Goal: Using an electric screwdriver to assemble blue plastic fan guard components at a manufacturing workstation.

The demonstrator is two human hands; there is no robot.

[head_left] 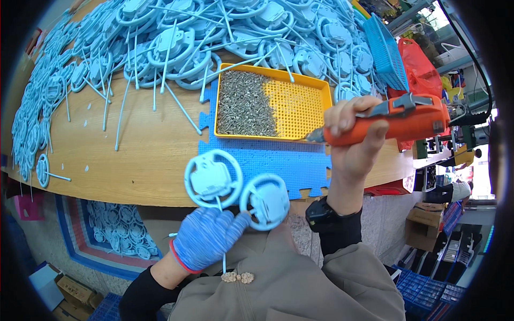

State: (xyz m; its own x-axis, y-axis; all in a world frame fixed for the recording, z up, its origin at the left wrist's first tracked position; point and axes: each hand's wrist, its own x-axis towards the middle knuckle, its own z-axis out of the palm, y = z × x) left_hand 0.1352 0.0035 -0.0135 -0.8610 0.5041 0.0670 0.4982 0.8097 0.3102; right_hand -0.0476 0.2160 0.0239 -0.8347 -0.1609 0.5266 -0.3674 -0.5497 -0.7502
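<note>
At the far left we see a heap of pale blue plastic wheels (pixel 160 43) with thin stalks, spread over the wooden table (pixel 144 160) and running along its back edge. Below the table edge, more of the same wheels lie in a blue bin (pixel 115 227) on the floor. Our left hand (pixel 206 238), in a blue knit glove, has its fingers closed around the stalks of two wheel parts (pixel 235 190), which it holds up side by side just over the near edge of the table and a blue foam mat (pixel 289 163). On that mat sits a yellow tray (pixel 300 104), its left half full of small metal screws (pixel 243 104). Further right, our bare right hand (pixel 353 136) is wrapped firmly around an orange power screwdriver (pixel 407 120), whose tip points left toward the tray's near right corner. Behind it stand a blue basket (pixel 385 51) and a red bag (pixel 420 67).
</note>
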